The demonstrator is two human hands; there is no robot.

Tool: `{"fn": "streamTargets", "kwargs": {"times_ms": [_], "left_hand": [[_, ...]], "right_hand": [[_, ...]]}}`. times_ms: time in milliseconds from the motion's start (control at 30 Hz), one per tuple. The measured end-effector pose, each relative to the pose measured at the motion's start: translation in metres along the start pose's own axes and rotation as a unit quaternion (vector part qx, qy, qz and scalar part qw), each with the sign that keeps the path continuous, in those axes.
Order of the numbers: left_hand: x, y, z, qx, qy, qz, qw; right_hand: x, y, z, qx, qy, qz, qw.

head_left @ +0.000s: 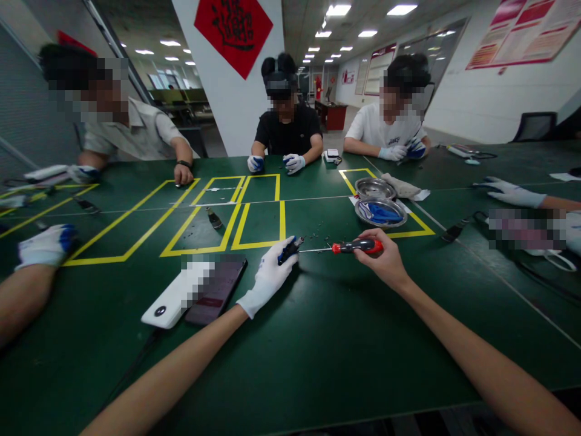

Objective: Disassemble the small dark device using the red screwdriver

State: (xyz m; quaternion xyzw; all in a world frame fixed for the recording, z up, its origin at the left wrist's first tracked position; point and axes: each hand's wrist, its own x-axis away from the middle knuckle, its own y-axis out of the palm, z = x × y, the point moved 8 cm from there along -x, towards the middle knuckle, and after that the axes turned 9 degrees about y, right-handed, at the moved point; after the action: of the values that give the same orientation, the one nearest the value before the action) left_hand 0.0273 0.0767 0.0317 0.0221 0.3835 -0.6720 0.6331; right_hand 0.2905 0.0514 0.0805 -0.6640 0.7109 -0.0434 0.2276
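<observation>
My left hand [271, 269], in a white glove with blue-coated fingers, is closed around a small dark part [298, 242] with a lighter, metal-looking end. Its exact kind is too small to make out. My bare right hand [381, 254] grips the red and black handle of a screwdriver [356, 246]. The thin shaft points left, and its tip reaches the part at my left fingertips. Just beyond the shaft, several tiny dark pieces [320, 237] lie scattered on the green table [318, 339].
Left of my left forearm lie a white power bank [170, 306] and a dark phone [218, 297]. Metal bowls stand farther off; the nearer bowl [380, 223] holds blue-and-white gloves. Yellow tape [258, 245] outlines table areas. A co-worker's gloved hand [45, 245] rests at left; other people sit opposite.
</observation>
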Motion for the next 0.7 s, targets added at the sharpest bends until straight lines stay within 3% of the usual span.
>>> {"fn": "streamTargets", "kwargs": {"times_ms": [267, 467, 600, 700], "left_hand": [[-0.002, -0.001, 0.005, -0.023, 0.027, -0.013, 0.999], [0.0, -0.001, -0.003, 0.02, -0.035, 0.013, 0.999], [-0.002, -0.001, 0.001, -0.01, -0.001, 0.009, 1.0], [-0.003, -0.001, 0.006, -0.029, 0.026, -0.004, 0.999]], "right_hand": [[-0.001, 0.003, 0.011, -0.061, 0.037, -0.009, 0.997], [0.0, 0.001, 0.015, -0.07, 0.049, 0.015, 0.996], [0.0, -0.008, 0.015, -0.093, 0.028, 0.062, 0.993], [0.0, -0.008, 0.013, -0.096, 0.025, 0.059, 0.993]]}}
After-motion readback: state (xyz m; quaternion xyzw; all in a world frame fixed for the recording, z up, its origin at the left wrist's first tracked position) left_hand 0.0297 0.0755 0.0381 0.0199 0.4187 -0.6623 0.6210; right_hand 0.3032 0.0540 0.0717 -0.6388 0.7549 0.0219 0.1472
